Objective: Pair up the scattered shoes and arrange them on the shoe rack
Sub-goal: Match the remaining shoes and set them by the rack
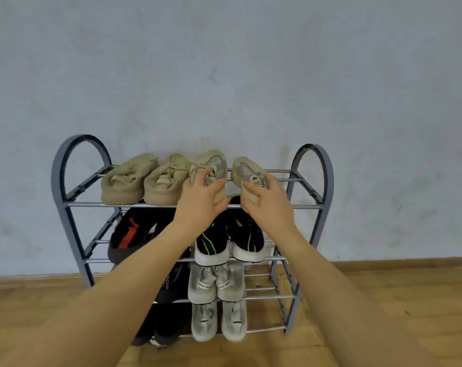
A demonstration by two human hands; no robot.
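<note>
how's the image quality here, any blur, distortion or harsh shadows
Head view: wide-angle distortion bows the shoe rack uprights and the floor line. Lighting is soft and even, no glare or hard shadows. The lower shelves are dim, so the black shoes lose detail. The left hand and right hand gripping the beige sneakers look slightly soft.
</note>
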